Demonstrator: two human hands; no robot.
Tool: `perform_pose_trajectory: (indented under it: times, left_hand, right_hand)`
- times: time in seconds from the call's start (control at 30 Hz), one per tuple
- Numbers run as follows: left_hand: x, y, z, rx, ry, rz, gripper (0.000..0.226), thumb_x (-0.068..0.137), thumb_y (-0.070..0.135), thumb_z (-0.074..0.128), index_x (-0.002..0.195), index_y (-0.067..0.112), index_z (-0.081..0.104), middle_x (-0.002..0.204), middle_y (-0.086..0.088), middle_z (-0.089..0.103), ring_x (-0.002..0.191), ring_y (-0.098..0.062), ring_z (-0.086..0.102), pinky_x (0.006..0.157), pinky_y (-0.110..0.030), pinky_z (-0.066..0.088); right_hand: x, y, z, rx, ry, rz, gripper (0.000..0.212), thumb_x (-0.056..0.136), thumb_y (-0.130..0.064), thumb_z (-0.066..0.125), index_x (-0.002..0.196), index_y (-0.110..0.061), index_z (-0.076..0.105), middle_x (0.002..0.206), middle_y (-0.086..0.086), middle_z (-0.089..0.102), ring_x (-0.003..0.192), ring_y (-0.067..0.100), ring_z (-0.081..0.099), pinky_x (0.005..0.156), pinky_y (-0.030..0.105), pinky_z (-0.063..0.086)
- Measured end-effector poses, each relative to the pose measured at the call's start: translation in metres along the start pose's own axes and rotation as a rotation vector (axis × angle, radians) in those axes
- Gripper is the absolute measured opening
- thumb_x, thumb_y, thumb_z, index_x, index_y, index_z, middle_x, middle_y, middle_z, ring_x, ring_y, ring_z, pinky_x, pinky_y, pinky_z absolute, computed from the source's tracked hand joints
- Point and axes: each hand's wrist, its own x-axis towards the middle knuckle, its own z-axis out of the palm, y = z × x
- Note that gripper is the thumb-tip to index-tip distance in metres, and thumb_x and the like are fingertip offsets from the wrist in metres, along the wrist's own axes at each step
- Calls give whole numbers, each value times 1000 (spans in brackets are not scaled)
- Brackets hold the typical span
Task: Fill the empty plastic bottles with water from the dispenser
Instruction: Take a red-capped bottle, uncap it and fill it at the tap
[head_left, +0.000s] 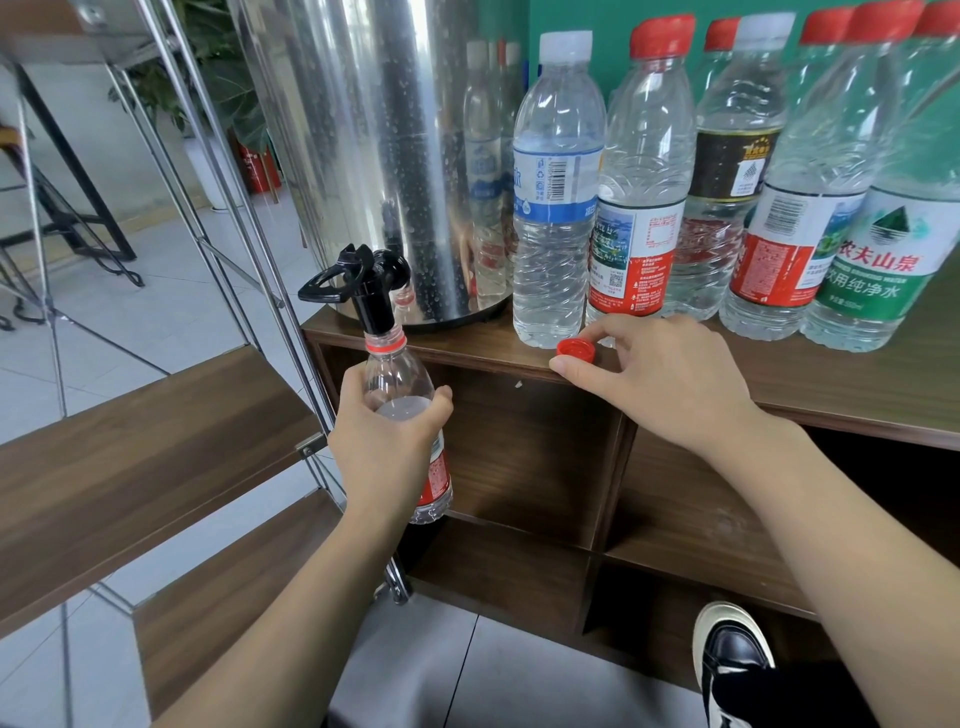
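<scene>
My left hand (387, 441) grips a clear plastic bottle (397, 382) with a red neck ring and red label, holding it upright with its open mouth right under the black tap (363, 283) of the steel water dispenser (384, 150). Water stands about at the bottle's shoulder. My right hand (660, 382) rests on the front edge of the wooden counter (831, 379), and its thumb and forefinger pinch a loose red cap (575, 349) lying there.
Several capped bottles (639, 197) holding water stand in a row on the counter right of the dispenser. Open cubbies lie below the counter. A metal-framed shelf with wooden boards (130, 457) stands at the left. My black shoe (732, 665) is at bottom right.
</scene>
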Motion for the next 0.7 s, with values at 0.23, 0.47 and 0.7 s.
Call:
perform_pose_trajectory:
  times: [0.23,0.47,0.7]
  left_hand:
    - [0,-1,0,10,4,2,54,81,33,88,125,27,56,107,14,67,99,-3,64,79,-21,46]
    - [0,1,0,6,-2,2,56,82,32,88,127,27,55,106,17,64,98,1,62,80,-21,45]
    - [0,2,0,2,-3,0,55,82,31,88,125,29,53,106,19,62,98,2,60,86,-28,47]
  right_hand:
    - [0,0,0,7,-7,7,53,83,-79,48,106,-36,69,65,-18,43,75,13,53,65,31,39]
    - [0,0,0,6,-7,-2,53,84,-78,49,109,-36,70,65,-18,42,75,12,53,65,31,40]
    - [0,0,0,-3,-6,-3,55,83,-79,48,110,-35,69,64,-19,42,75,12,52,65,30,38]
